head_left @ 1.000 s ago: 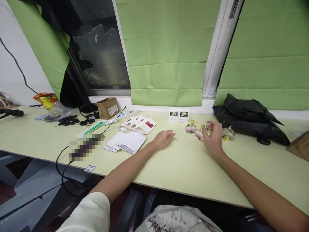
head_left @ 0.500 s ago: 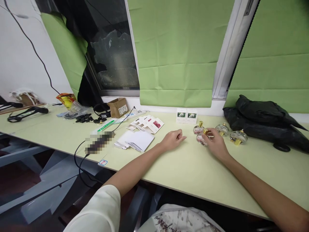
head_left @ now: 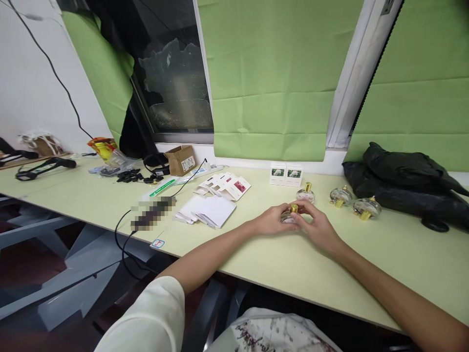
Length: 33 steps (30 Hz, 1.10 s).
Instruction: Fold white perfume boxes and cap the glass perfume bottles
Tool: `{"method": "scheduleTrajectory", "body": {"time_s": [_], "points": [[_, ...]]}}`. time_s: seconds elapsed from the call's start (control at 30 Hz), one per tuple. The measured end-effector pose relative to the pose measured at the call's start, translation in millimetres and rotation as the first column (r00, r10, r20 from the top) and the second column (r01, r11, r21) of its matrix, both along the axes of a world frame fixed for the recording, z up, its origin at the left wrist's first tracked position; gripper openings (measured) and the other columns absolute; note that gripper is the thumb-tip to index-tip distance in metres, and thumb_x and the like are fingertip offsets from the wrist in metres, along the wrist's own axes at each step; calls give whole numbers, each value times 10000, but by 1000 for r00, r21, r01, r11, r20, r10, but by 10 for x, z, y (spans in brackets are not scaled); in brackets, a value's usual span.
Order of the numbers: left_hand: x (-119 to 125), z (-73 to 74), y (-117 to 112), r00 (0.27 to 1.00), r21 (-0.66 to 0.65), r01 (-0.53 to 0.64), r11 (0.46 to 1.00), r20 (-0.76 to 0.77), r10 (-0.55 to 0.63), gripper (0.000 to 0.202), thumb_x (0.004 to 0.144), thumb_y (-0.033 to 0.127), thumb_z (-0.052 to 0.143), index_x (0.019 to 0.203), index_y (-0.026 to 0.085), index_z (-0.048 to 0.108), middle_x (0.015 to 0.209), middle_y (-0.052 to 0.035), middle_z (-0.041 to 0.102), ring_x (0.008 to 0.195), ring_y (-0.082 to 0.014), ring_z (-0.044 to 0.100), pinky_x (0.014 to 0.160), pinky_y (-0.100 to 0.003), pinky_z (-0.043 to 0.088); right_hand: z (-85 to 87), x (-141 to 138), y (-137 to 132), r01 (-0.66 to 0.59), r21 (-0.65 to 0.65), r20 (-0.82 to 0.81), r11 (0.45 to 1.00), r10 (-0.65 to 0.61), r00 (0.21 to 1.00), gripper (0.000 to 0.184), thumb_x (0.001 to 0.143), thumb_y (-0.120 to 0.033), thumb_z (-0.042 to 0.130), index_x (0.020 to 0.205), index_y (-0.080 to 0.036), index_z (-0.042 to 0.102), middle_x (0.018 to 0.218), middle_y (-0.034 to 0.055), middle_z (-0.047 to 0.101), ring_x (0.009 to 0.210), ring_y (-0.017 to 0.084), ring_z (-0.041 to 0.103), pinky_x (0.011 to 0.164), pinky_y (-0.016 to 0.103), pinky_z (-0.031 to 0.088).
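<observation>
You've got left hand (head_left: 271, 224) & right hand (head_left: 318, 226) both closed round the small glass bottle (head_left: 289, 216) w/ gold cap, low at the table (head_left: 278, 266) just in front of the other bottles (head_left: 306, 194), so I'd hold it upright w/ a firm grip on the glass; print on the white boxes (head_left: 286, 174) is too small to read.

**Setting: small packing bench in an office-type room**

Long pale-green table (head_left: 293, 264) set against a window (head_left: 176, 88) with green paper blinds (head_left: 267, 73). On it are flat unfolded cartons (head_left: 227, 186), a stack of white card blanks (head_left: 208, 211), two made-up printed boxes (head_left: 286, 174) and gold-capped perfume bottles (head_left: 306, 194) — hand-packing stock. Also a brown shipping box (head_left: 180, 160), loose cables (head_left: 122, 234) and a black bag (head_left: 403, 181) along the wall.
</observation>
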<state>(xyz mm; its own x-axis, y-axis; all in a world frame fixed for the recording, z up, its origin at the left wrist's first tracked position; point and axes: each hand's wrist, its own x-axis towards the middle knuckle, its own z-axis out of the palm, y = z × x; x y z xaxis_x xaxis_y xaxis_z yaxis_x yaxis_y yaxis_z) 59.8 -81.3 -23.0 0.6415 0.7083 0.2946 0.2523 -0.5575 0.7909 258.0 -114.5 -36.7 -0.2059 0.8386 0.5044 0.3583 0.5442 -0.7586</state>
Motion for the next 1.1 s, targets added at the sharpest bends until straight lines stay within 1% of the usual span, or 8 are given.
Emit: {"method": "scheduleTrajectory", "body": {"time_s": [0.23, 0.4, 0.63, 0.77, 0.83, 0.9, 0.97, 1.1], "points": [[10, -126, 67, 999, 36, -16, 999, -36, 17, 458, 855, 523, 750, 1116, 148, 717, 1001, -77, 737, 897, -221, 659, 778, -307, 490, -42, 16, 74, 54, 57, 47, 997, -57, 997, 274, 976, -477, 620, 1154, -276, 680, 1156, 71, 683, 993, 254, 624, 963, 435, 505], [7, -147, 100, 999, 51, -15, 999, -44, 17, 470, 849, 540, 748, 1107, 149, 713, 976, -57, 730, 839, -190, 627, 725, -276, 451, -23, -3, 78, 88, 101, 41, 991, -93, 995, 255, 981, -474, 615, 1130, -280, 686, 1173, 75, 673, 1003, 259, 609, 955, 439, 500], [-1, -159, 148, 998, 67, 18, 998, -56, -14, 518, 845, 531, 758, 1187, 148, 690, 1078, -89, 727, 922, -223, 648, 791, -306, 484, -9, -39, 39, 116, 102, 57, 988, -122, 991, 240, 982, -468, 599, 1100, -281, 694, 1119, 73, 685, 1042, 277, 597, 960, 447, 494], [-2, -165, 164, 996, 76, -17, 997, -89, 24, 517, 820, 559, 775, 1121, 146, 695, 995, -84, 716, 863, -216, 646, 750, -303, 485, 127, -54, 51, 179, 136, -98, 974, -167, 981, 274, 996, -489, 571, 1127, -261, 647, 1091, 78, 685, 975, 260, 633, 917, 427, 515], [-4, -164, 162, 995, 73, -24, 997, -97, 31, 500, 812, 578, 776, 1066, 156, 692, 960, -70, 704, 837, -204, 643, 728, -291, 479, 221, -25, 66, 272, 171, -229, 947, -230, 946, 286, 998, -491, 575, 1149, -252, 616, 1073, 80, 683, 963, 252, 649, 891, 407, 529], [-5, -161, 152, 995, 71, -29, 997, -96, 36, 486, 815, 582, 772, 1050, 166, 684, 971, -65, 700, 849, -201, 647, 733, -285, 478, 273, 28, 87, 352, 215, -263, 911, -293, 919, 292, 990, -493, 593, 1141, -244, 616, 1064, 84, 682, 953, 250, 653, 886, 403, 532], [-6, -158, 141, 994, 71, -43, 997, -99, 50, 480, 819, 579, 768, 1044, 164, 681, 982, -69, 698, 864, -205, 651, 741, -286, 480, 253, 91, 118, 379, 237, -206, 895, -334, 920, 307, 986, -506, 593, 1134, -239, 626, 1058, 91, 685, 937, 253, 650, 887, 415, 530], [-19, -150, 131, 992, 65, -63, 996, -105, 69, 477, 822, 589, 756, 1017, 161, 677, 953, -62, 689, 837, -195, 638, 726, -285, 472, 73, 186, 206, 310, 175, -23, 935, -311, 950, 322, 1004, -492, 552, 1207, -252, 623, 1112, 90, 694, 985, 259, 637, 909, 430, 518]]}}
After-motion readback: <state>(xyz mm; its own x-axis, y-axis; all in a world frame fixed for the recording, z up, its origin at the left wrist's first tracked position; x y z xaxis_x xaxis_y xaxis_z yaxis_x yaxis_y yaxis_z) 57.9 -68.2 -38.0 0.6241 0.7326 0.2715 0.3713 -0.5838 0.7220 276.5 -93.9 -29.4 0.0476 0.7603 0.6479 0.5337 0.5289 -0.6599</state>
